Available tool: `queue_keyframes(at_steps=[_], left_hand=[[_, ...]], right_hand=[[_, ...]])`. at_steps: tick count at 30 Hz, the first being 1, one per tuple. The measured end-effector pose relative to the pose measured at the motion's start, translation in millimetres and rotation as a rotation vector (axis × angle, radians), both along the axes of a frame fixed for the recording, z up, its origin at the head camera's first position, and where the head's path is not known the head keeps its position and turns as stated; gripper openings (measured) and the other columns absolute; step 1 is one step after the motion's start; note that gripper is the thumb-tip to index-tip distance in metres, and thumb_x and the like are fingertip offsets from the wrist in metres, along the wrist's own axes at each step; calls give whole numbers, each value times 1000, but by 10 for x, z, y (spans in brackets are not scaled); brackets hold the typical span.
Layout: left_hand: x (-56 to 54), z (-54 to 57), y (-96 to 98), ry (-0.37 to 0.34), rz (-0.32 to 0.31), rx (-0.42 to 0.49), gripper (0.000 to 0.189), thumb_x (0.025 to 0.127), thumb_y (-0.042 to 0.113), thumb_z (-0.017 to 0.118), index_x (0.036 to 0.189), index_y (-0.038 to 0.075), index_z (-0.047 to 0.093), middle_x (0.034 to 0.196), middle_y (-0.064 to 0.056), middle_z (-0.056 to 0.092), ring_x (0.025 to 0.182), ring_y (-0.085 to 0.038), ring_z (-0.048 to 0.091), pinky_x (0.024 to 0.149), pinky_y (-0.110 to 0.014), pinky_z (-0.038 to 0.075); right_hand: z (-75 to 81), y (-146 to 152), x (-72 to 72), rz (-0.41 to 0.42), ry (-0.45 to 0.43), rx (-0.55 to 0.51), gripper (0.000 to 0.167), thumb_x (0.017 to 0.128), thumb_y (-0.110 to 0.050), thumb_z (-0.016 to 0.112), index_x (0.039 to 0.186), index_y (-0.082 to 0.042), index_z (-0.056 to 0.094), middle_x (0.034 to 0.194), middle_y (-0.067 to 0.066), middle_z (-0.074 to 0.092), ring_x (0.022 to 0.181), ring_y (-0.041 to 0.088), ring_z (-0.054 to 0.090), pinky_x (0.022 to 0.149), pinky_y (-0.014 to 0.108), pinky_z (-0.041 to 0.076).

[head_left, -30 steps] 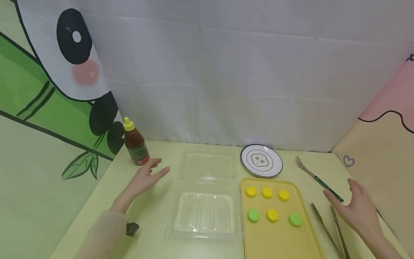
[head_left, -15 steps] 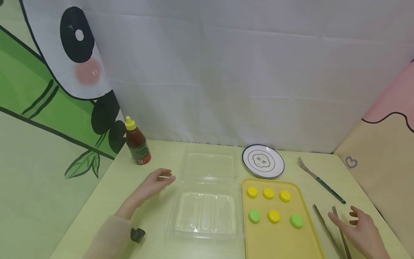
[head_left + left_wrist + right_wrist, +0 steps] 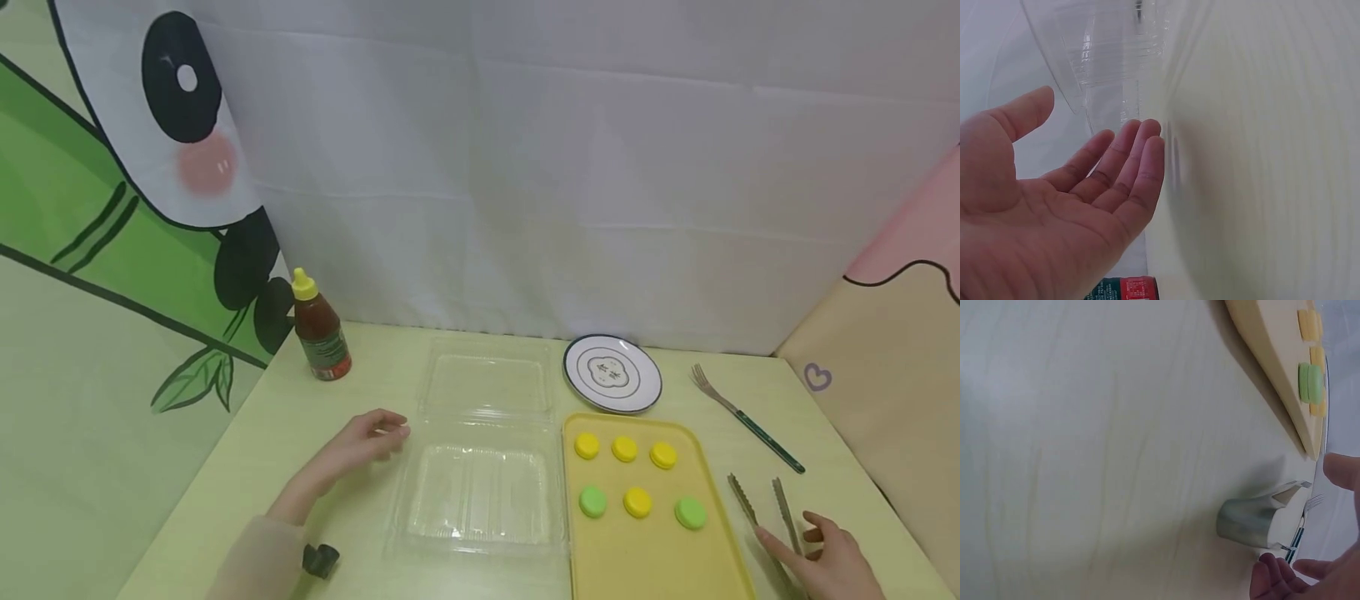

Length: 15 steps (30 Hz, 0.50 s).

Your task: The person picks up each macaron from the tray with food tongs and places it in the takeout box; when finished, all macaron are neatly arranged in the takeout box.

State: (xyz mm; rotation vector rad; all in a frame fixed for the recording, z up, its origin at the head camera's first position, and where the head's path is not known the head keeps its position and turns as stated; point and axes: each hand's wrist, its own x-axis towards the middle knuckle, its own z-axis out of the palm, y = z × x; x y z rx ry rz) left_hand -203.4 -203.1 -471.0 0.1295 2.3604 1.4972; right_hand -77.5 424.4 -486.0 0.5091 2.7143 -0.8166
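My right hand (image 3: 836,562) hovers at the metal tongs (image 3: 785,508), which lie spread on the table at the right. Thumb and fingers stand apart on either side, and the thumb overlaps one arm in the head view. In the right wrist view the bent end of the tongs (image 3: 1247,525) faces the camera, close by the fingertips. My left hand (image 3: 360,450) is relaxed, palm facing right, holding nothing. Its fingertips are near the left edge of a clear plastic clamshell box (image 3: 480,492), whose lid lies folded back.
A yellow tray (image 3: 626,558) bears several yellow and green macarons (image 3: 637,502), between box and tongs. Behind it sits a white plate (image 3: 612,373); a green-handled fork (image 3: 768,439) lies to the right. A red sauce bottle (image 3: 322,342) with a yellow cap stands back left, before the wall.
My right hand has come down and toward the near edge, to the tongs. The left hand has sunk slightly from beside the bottle toward the box's left side.
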Motion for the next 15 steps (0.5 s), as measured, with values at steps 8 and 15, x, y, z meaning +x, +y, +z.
queue_keyframes(at_steps=[8, 15], left_hand=[[54, -15, 25, -16, -56, 64, 53, 100, 34, 62, 133, -5, 51, 120, -14, 63, 109, -33, 63, 90, -49, 52], [45, -50, 19, 12, -100, 86, 46, 101, 30, 60, 132, -4, 53, 120, -15, 63, 110, -30, 62, 93, -45, 51]], right_hand=[[-52, -9, 40, 0, -27, 5, 104, 91, -56, 64, 133, 30, 22, 103, 33, 56, 89, 37, 61, 77, 52, 51], [-65, -17, 69, 14, -11, 34, 98, 89, -50, 70, 126, 31, 28, 93, 22, 59, 85, 34, 61, 75, 51, 51]])
